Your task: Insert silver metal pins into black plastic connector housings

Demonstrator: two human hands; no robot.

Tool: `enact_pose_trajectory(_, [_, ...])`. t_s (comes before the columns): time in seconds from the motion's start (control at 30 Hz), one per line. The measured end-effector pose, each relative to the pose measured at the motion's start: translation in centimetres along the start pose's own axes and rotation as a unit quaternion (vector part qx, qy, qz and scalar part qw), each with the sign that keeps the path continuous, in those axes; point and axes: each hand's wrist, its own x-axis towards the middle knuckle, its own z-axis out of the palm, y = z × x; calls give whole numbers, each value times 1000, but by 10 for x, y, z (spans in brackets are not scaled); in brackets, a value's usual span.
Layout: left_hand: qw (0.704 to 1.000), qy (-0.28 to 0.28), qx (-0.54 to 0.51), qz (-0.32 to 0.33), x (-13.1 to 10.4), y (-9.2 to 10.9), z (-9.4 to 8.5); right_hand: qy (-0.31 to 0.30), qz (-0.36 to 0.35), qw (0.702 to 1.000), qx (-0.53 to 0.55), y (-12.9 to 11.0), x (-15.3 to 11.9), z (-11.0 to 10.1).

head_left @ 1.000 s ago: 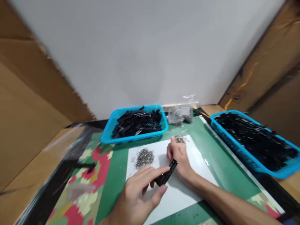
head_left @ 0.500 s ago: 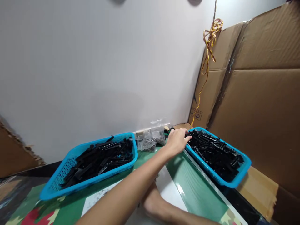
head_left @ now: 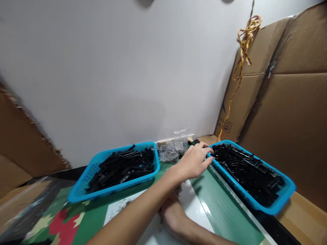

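My left hand (head_left: 196, 160) reaches across to the far left corner of the right blue basket (head_left: 255, 208), fingertips at its rim. Its fingers and thumb are apart, with nothing seen between them. Black plastic pieces (head_left: 242, 170) fill that basket. Under my left forearm lies my right hand (head_left: 173, 211), low over a white sheet (head_left: 191, 195); its fingers are mostly hidden. Small dark bits (head_left: 181, 188) show just beyond it. Similar long black pieces (head_left: 122, 168) heap up in the left blue basket (head_left: 112, 190).
Clear plastic bags (head_left: 170, 153) of small parts stand against the pale wall (head_left: 114, 68). Cardboard (head_left: 293, 119) rises on the right, with a twisted yellow-brown wire (head_left: 246, 41) hanging beside it. More cardboard (head_left: 22, 136) stands at the left. A green and camouflage covering (head_left: 219, 200) lies below.
The camera view has turned, so the baskets and wall items sit further right in the picture. My left hand's fingers and thumb are spread wider; my right hand remains low beneath the left forearm.
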Motion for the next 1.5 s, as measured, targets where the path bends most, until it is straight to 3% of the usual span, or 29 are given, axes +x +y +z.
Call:
enact_pose_trajectory(0.1, [998, 36, 12, -53, -40, -22, -37, -22, 31, 999, 29, -3, -7, -3])
enact_pose_trajectory(0.27, [969, 109, 64, -211, -109, -89, -92, -53, 38, 996, 57, -6, -14, -2])
enact_pose_trajectory(0.37, [942, 125, 86, -300, -139, -124, -106, -53, 49, 996, 58, -9, -17, 0])
enact_pose_trajectory(0.47, [928, 102, 90, -347, -147, -142, -100, -69, 56, 995, 49, -11, -19, 1])
enact_pose_trajectory(0.6, [931, 37, 79, -354, -129, -146, -75, -78, 46, 995, 42, -13, -21, 0])
enact_pose_trajectory(0.7, [929, 24, 88, -360, -115, -145, -61, -66, 45, 996, 41, -13, -20, -3])
enact_pose_trajectory(1.0, [933, 17, 100, -344, -118, -141, -56, -57, 39, 997, 41, -14, -20, -10])
enact_pose_trajectory(1.2, [933, 87, 46, -345, -121, -140, -53, -33, 36, 999, 24, -9, -23, -11])
enact_pose_trajectory(1.37, [915, 191, -43, -352, -136, -138, -80, -25, 44, 998, 42, -9, -25, -11])
enact_pose_trajectory(1.5, [896, 243, -122, -350, -168, -114, -100, -45, 65, 992, 94, -5, -28, -10])
